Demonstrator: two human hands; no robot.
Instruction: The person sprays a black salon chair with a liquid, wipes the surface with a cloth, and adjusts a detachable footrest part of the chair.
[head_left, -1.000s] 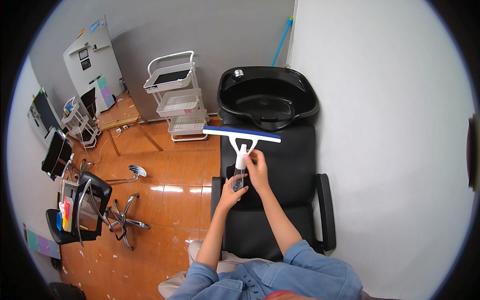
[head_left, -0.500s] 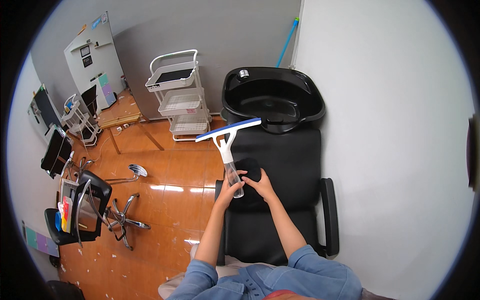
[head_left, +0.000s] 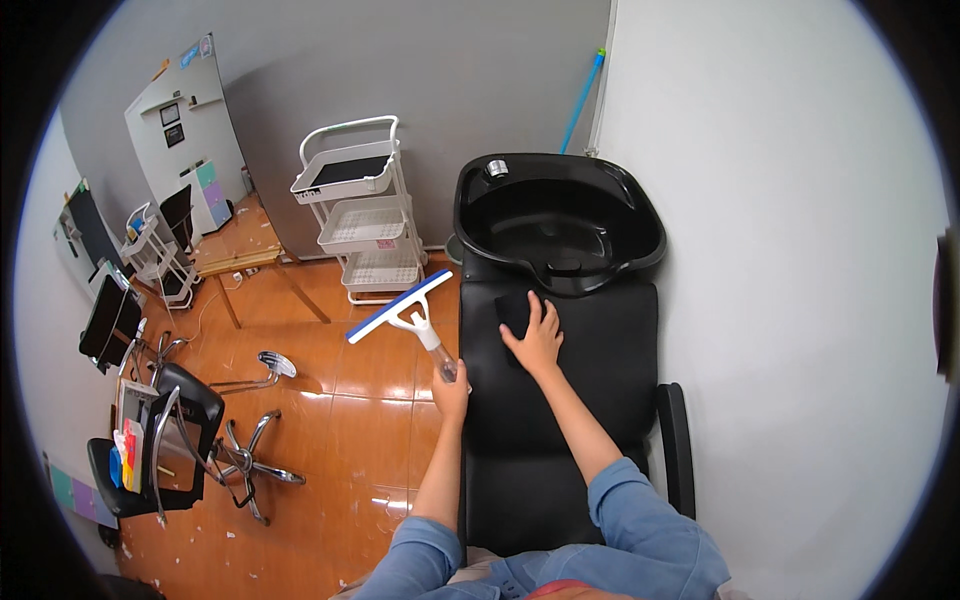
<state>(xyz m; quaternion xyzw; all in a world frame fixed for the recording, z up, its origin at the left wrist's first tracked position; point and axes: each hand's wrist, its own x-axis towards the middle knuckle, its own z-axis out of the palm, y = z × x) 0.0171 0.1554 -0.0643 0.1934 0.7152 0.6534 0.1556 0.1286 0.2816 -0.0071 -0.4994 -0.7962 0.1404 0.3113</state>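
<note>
So it's 1 view, shot from the left of 2 fisheye cams worn side by side on the person's head. It looks down and forward over their own blue sleeves (head_left: 650, 515), which come in at the lower edge. The left hand (head_left: 452, 396) and right hand (head_left: 537, 346) land around mid-frame, with the black basin (head_left: 545, 225) farther off, above center. Super wide too: mirror (head_left: 205, 140) way over left, white wall (head_left: 800, 300) filling the right. Straight edges bow near the rim, corners go black. Upright, not mirrored.
</note>
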